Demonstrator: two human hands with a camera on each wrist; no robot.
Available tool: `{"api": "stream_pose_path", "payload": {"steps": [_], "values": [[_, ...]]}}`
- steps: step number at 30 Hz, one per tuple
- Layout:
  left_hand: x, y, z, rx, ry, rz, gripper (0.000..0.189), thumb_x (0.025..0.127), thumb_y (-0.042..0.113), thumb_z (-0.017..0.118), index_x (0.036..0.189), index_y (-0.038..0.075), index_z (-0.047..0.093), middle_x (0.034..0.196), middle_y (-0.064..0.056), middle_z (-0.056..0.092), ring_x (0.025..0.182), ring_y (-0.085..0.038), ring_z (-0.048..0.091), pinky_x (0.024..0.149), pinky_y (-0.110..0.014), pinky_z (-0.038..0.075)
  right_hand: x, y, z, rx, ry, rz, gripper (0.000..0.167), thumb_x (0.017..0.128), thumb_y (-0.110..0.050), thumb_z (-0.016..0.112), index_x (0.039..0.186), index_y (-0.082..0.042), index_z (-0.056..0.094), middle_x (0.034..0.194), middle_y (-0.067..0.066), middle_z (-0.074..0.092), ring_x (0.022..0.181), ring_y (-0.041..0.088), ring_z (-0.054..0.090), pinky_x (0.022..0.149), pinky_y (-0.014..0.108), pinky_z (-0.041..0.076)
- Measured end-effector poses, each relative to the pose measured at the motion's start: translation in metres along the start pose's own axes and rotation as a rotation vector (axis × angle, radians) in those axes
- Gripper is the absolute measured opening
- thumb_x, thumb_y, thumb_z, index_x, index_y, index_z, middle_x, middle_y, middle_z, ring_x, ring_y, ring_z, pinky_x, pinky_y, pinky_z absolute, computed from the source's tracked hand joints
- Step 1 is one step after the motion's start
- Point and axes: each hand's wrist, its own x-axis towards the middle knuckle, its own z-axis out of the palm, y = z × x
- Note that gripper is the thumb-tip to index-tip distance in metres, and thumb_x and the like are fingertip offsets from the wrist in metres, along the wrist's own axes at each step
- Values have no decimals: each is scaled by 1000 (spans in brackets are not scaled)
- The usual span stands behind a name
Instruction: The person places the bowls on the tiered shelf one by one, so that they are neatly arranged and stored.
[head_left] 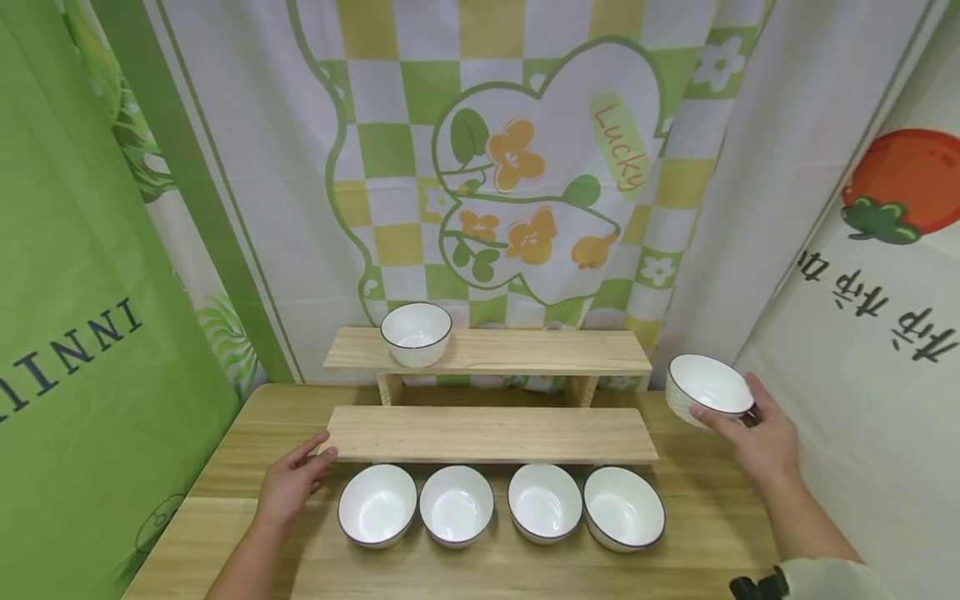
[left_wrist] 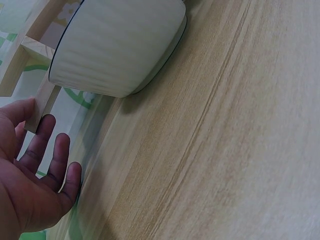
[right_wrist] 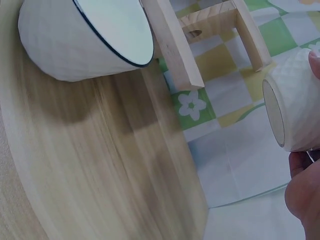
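My right hand (head_left: 765, 437) grips a white bowl (head_left: 708, 385) with a dark rim, thumb on the near side, holding it up right of the wooden shelf. In the right wrist view the bowl (right_wrist: 295, 102) shows its textured side and foot. My left hand (head_left: 292, 479) pinches the left end of the lower shelf board (head_left: 491, 433); the left wrist view shows fingers (left_wrist: 42, 135) around the board end. Another bowl (head_left: 416, 335) stands on the upper board's left part.
Several matching bowls stand in a row before the shelf, from the left bowl (head_left: 377, 506) to the right bowl (head_left: 624, 509). The upper board (head_left: 540, 350) rests on wooden supports. Printed curtains (head_left: 247, 167) enclose the wooden table (head_left: 232, 467) at the back and sides.
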Motion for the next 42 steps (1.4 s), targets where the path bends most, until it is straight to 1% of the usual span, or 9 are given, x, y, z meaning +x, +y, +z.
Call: {"api": "stream_pose_path", "payload": {"steps": [6,11,13,16,20,27,30,38,42], "values": [[1,-1,-1,-1,0,-9,66,91,40,82,148,14,59,92,8,73,93,-18,70,80,-30,58,1,-7,1,19,-21,-1,109,85,-43,87,167,-17,20,160,25,37,139,43,44,79,0,36],[2,-1,-1,-3,2,-16,66,91,39,82,148,15,59,92,8,73,93,-17,71,79,-30,58,1,-15,3,-6,-38,-22,109,85,-45,86,167,-18,19,163,24,34,142,45,42,87,4,38],[2,-2,-2,-6,2,-17,66,91,39,82,147,14,60,92,8,73,93,-18,71,79,-30,58,1,-19,4,-6,-46,-36,108,86,-44,85,167,-17,20,163,24,32,142,45,42,88,4,39],[2,-1,-1,-11,1,-15,66,91,38,83,147,14,60,93,9,74,93,-18,71,79,-30,59,1,-25,6,2,-60,-53,108,86,-43,85,167,-16,20,165,23,30,142,47,42,87,2,38],[2,-1,0,-18,2,-13,66,90,38,83,147,14,60,96,11,75,94,-19,70,80,-30,59,0,-31,8,18,-80,-58,108,86,-43,86,167,-17,19,165,23,28,143,47,40,89,3,40],[-1,1,1,3,1,-10,67,91,40,82,148,15,59,98,10,74,95,-18,69,80,-30,59,2,-40,12,38,-100,-75,108,86,-42,86,167,-17,19,163,27,30,142,47,41,81,0,40],[-2,1,1,-8,5,-10,66,91,39,82,148,14,59,96,10,73,94,-18,69,80,-30,59,2,-45,15,59,-111,-85,107,86,-39,87,167,-17,20,163,27,30,142,47,41,81,1,41],[-2,2,1,-8,1,13,63,94,36,80,148,11,59,98,-1,75,94,-18,71,80,-29,60,2,-55,25,84,-150,-106,107,86,-38,87,167,-17,21,163,23,32,140,44,44,80,2,42],[-2,2,2,-13,-1,16,62,94,35,80,148,10,59,97,0,75,94,-19,71,81,-29,60,1,-61,30,85,-171,-106,108,85,-40,88,167,-16,21,164,23,31,141,44,43,81,2,42]]}}
